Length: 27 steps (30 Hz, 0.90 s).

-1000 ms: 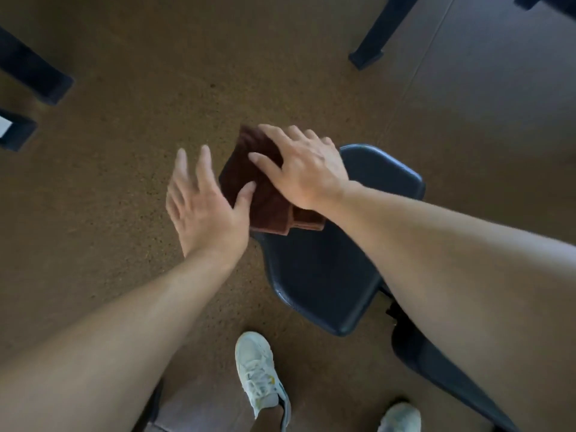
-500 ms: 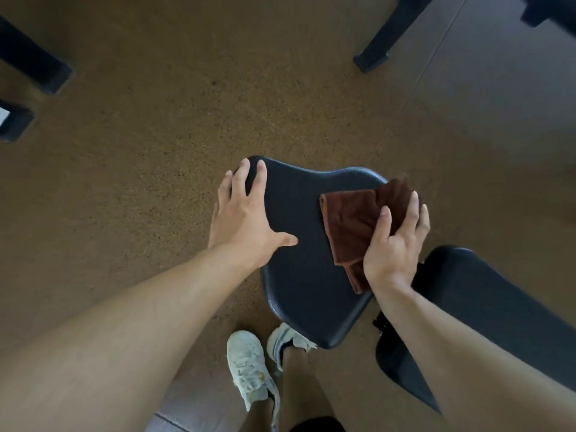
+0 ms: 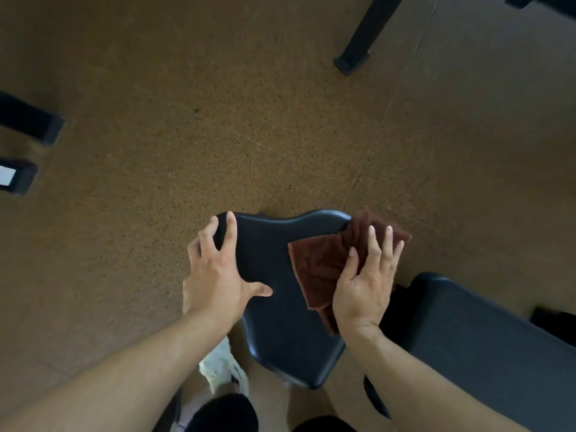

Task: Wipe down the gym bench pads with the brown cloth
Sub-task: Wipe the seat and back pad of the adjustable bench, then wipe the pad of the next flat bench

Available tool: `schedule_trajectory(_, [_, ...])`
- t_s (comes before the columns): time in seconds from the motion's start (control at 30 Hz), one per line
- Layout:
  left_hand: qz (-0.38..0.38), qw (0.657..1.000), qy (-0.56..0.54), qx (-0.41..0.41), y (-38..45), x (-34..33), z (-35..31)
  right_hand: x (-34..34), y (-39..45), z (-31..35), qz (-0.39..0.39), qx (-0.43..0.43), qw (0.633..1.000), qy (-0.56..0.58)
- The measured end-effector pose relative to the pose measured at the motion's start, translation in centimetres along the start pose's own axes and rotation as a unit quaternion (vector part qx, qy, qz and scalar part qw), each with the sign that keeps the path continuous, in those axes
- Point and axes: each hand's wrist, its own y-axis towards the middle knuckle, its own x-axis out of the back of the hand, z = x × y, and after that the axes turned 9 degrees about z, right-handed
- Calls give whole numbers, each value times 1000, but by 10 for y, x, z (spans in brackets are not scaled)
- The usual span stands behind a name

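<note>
The black seat pad (image 3: 274,319) of the gym bench lies below me, widest at its far end. My left hand (image 3: 218,272) rests on the pad's far left corner with fingers spread and the thumb stretched across the surface. My right hand (image 3: 364,282) presses flat on the folded brown cloth (image 3: 321,263), which covers the pad's far right corner and hangs a little past its edge. The longer black back pad (image 3: 477,344) runs off toward the lower right, separated from the seat pad by a gap.
Speckled brown rubber floor (image 3: 218,120) surrounds the bench. Black equipment legs (image 3: 358,48) stand at the top right and black feet (image 3: 34,123) at the left edge. My white shoe (image 3: 224,369) and legs are under the seat pad's near left side.
My right hand swept the cloth from the pad's far left corner over to the far right corner. My left hand came down on the far left corner and stays there.
</note>
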Motion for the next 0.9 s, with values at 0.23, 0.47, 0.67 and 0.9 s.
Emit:
schedule_trajectory(0.23, [-7, 997, 68, -39, 7, -10, 17, -9, -4, 25, 14, 16, 991, -132])
schedule_trajectory(0.47, [28, 984, 18, -176, 11, -4, 62, -62, -42, 109, 117, 163, 961, -191])
schedule_trajectory(0.67, [232, 950, -64, -197, -9, 34, 193, -70, -111, 86, 160, 232, 919, -276])
schedule_trajectory(0.9, [244, 935, -243, -88, -73, 164, 310, -40, -199, 167, 197, -134, 966, -99])
